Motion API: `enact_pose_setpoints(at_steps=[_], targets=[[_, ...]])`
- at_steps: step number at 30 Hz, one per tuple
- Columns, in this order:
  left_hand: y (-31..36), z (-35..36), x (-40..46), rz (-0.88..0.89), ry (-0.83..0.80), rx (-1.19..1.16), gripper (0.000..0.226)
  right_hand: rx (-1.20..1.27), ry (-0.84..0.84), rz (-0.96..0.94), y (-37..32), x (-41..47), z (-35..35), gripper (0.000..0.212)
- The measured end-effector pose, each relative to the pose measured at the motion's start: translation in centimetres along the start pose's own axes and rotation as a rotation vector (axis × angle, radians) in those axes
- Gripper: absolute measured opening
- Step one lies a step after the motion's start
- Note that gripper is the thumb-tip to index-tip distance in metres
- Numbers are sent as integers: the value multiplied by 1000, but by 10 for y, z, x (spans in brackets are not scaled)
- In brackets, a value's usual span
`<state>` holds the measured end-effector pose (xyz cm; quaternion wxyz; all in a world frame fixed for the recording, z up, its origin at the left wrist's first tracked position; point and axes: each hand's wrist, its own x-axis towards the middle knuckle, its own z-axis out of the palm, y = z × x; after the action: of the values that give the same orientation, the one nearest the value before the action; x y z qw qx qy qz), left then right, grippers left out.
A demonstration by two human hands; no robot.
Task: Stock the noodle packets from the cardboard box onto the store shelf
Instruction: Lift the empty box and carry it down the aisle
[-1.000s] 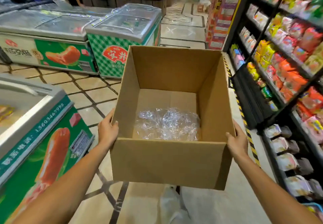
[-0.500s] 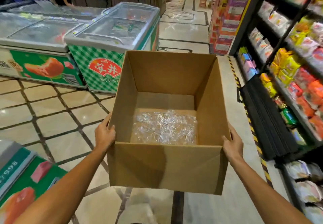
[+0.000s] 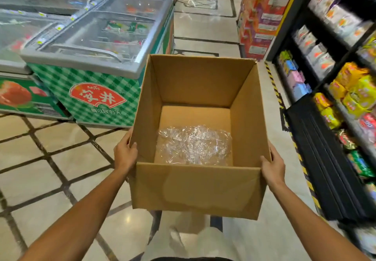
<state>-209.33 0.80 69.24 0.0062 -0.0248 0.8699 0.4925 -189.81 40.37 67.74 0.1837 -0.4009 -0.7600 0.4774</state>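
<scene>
The person holds an open cardboard box (image 3: 199, 187) up in the air with both hands, one on each side wall. The left hand (image 3: 125, 155) grips the left wall near the front corner, with its thumb hooked over the top edge. The right hand (image 3: 272, 169) presses on the right wall near the front corner, and its fingers (image 3: 273, 152) curl round that wall. Inside the box no noodle packets can be seen, only a crumpled sheet of clear plastic wrap (image 3: 194, 144) lying flat on the bottom, well below both hands and between them. So the box looks empty and the stocking looks done, or nearly. The store shelf (image 3: 325, 138) stands on the right, full of bright packets (image 3: 352, 89). A green chest freezer (image 3: 97, 73) stands on the left, on the tiled floor (image 3: 50, 159). To carry the box well, the person should keep it level, hold both sides tight, and steer clear of the freezer and the shelf.
</scene>
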Motion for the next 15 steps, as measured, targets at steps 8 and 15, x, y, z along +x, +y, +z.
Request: enact_pose_setpoints(at_steps=[8, 15], targets=[[6, 89, 189, -41, -17, 8, 52, -16, -18, 65, -36, 167, 113, 50], [-71, 195, 347, -95, 33, 6, 54, -104, -89, 86, -5, 325, 251, 50]])
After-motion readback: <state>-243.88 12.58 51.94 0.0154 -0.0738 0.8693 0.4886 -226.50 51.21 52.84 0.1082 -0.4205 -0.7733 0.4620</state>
